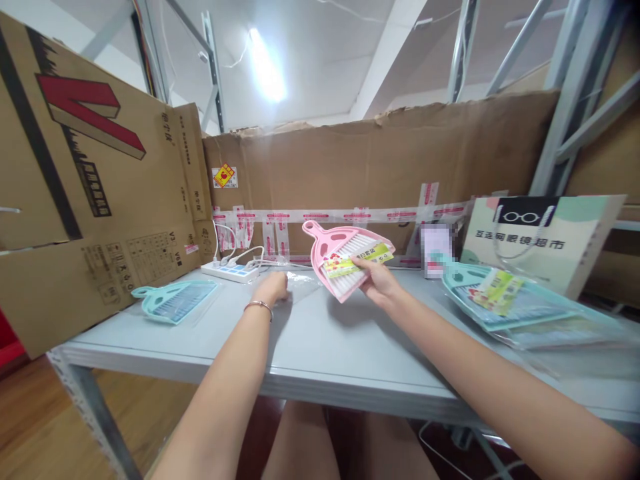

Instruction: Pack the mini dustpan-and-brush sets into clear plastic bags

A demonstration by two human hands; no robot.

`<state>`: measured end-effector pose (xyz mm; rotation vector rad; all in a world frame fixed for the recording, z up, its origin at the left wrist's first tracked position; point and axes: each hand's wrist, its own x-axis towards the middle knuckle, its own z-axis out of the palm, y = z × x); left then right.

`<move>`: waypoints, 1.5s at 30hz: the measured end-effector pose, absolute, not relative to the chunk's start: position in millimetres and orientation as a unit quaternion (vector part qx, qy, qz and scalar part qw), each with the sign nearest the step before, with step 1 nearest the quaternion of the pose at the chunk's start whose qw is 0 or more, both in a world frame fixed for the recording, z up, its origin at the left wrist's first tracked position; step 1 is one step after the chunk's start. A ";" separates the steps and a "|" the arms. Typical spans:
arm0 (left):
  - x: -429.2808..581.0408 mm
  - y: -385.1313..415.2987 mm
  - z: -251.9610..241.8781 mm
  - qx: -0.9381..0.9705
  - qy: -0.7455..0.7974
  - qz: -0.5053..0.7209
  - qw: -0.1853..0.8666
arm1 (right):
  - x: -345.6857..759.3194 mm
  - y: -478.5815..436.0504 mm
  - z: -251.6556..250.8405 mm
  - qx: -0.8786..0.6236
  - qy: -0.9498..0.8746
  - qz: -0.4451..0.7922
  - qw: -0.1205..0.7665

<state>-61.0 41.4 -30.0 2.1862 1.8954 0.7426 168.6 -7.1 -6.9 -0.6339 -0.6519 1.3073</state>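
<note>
My right hand [380, 281] grips a pink dustpan-and-brush set [327, 245] by its right edge, holding it tilted above the table with its handle toward the upper left. White bristles show in the pan, and a yellow-green label [345, 261] crosses it, partly under my fingers. My left hand [271, 287] is closed low over the tabletop, at the edge of a crumpled clear plastic bag [304, 283]; its fingertips are partly hidden. To the left lies a teal dustpan set [175, 301]. More teal sets [500, 297], in clear wrapping with a label, lie at the right.
The grey table [320, 347] has a power strip [230, 270] with plugged-in cables at its back. Large cardboard boxes [115, 200] wall the left and rear. A paper bag [540, 247] and a partly blurred phone-like object [434, 250] stand at the back right.
</note>
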 end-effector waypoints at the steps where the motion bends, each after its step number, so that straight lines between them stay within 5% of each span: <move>1: -60.4 40.8 -29.3 0.726 0.639 0.246 0.068 | 170.0 -9.2 -8.8 -0.296 -0.305 0.590 0.686; 11: -52.5 28.2 -2.6 0.704 0.645 0.292 -0.061 | 174.8 -22.6 -12.2 -0.465 -0.441 0.551 0.534; 23: -20.9 17.4 -1.7 0.818 0.368 0.429 -0.108 | 159.5 -7.5 -25.8 -0.352 -0.313 0.594 0.652; 40: 14.7 -0.8 -5.5 0.894 0.260 0.344 -0.124 | 146.5 -6.5 -28.8 -0.281 -0.222 0.609 0.708; 45: 9.2 -4.7 4.7 0.692 0.390 0.605 -0.055 | 152.8 -5.9 -23.1 -0.264 -0.188 0.579 0.748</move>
